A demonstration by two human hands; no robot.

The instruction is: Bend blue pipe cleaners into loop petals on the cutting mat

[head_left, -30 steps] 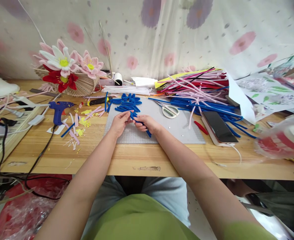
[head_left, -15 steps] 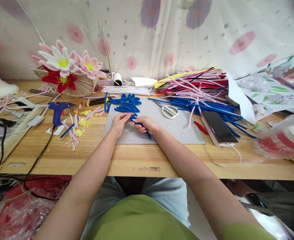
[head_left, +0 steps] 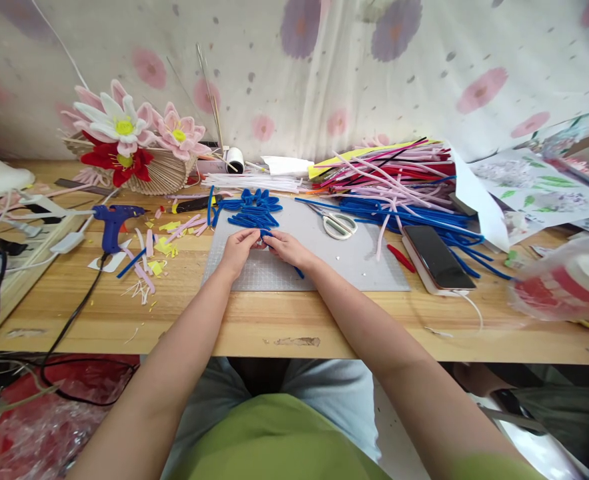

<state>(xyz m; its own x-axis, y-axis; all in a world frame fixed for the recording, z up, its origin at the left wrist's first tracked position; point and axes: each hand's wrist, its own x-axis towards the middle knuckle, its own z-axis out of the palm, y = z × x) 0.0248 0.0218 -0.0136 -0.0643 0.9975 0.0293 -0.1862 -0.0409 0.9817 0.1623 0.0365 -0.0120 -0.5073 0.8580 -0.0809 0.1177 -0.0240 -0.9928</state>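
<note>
My left hand (head_left: 241, 252) and my right hand (head_left: 287, 249) meet over the grey cutting mat (head_left: 349, 267), fingertips almost touching. Both are closed on a blue pipe cleaner (head_left: 265, 233), whose middle is mostly covered by my fingers. A blue end (head_left: 299, 272) pokes out below my right hand. Just beyond my fingers lies a pile of cut and looped blue pipe cleaners (head_left: 254, 217). Scissors with pale handles (head_left: 340, 225) rest on the mat to the right of my hands.
A blue glue gun (head_left: 117, 223) with a black cord stands at left, near yellow and pink scraps (head_left: 167, 247). Pipe-cleaner flowers (head_left: 124, 127) sit behind it. At right are bundled pipe cleaners (head_left: 399, 173), a phone (head_left: 439, 257) and a bagged cup (head_left: 569, 277).
My right hand has turned, its fingers coming up against my left fingertips. Less of the blue pipe cleaner shows between and below my hands. The view has shifted slightly.
</note>
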